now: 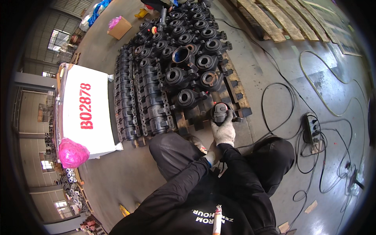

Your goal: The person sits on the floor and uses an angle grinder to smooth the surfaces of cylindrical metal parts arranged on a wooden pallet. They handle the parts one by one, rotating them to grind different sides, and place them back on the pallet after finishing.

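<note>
My right hand [224,132], in a pale knitted glove, is closed on the dark round head of a hand-held power tool that looks like an angle grinder [220,111]. The tool is at the near right corner of a wooden pallet [235,87]. My left hand [211,155], also gloved, lies just behind, against my right forearm; its fingers are mostly hidden there. Black metal castings with ring-shaped ends [187,98] stand in rows on the pallet, the closest just left of the tool. Long black cylindrical castings [156,115] lie further left.
A large white box [90,113] with red markings stands left, a pink plastic bundle [73,152] beside it. Black cables [270,113] and a power strip [312,127] lie right. Wooden pallets [270,19] are far right. Another person's arm [157,4] reaches in at the top.
</note>
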Available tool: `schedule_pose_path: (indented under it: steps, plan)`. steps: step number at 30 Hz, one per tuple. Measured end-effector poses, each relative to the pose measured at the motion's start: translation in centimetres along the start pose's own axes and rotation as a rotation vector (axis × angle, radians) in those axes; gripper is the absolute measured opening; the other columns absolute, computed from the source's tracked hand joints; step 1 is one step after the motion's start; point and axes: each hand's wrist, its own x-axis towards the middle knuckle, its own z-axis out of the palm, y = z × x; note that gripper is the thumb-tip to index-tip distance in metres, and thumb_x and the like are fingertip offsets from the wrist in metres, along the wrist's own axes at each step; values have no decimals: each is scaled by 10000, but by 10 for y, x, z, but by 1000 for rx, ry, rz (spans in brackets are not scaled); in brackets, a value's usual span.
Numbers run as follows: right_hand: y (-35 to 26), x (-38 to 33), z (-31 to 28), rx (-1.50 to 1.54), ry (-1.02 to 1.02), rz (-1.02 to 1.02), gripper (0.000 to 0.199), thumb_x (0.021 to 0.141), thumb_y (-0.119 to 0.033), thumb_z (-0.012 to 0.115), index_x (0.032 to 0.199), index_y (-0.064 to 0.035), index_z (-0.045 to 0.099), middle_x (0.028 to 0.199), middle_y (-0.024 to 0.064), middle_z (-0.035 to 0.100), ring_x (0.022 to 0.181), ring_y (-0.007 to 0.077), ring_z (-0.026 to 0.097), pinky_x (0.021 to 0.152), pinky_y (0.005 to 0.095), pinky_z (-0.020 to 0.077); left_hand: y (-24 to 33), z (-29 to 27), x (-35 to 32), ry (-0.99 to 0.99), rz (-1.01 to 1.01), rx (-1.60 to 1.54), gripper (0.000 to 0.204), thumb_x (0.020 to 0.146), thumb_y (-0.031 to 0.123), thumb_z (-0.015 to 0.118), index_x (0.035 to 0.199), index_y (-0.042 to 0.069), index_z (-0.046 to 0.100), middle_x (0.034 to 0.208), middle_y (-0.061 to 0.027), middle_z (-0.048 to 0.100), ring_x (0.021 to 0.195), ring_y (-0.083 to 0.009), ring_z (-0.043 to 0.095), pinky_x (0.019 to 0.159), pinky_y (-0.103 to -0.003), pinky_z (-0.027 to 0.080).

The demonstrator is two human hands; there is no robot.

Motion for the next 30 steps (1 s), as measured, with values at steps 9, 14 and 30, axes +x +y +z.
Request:
schedule_pose_path:
  steps: [9,14,30]
  plan:
    - [4,-2,2,47,80,-54,1069,824,-431,801,1625,-118,166,1135,275,695,1003,478,697,865,542,562,-6,-11,12,-95,41,77,605,1111,484,279,1586,126,383,1576,-128,472,1457,-319,427,1255,-430,285]
    - [7,-7,-6,109,88,-39,945,843,-431,787,1581,-118,286,1185,287,691,1043,473,690,896,528,558,-10,-9,9,-37,-47,-49,593,1117,472,285,1597,131,354,1575,-125,471,1458,-306,425,1252,-426,290]
    - [-8,-19,-60,420,144,-47,983,767,-143,841,1543,-57,245,1320,224,614,1212,310,625,1059,403,487,5,12,-22,-388,687,1856,830,853,434,787,1432,-27,413,1392,-210,590,1342,-344,535,1126,-420,414]
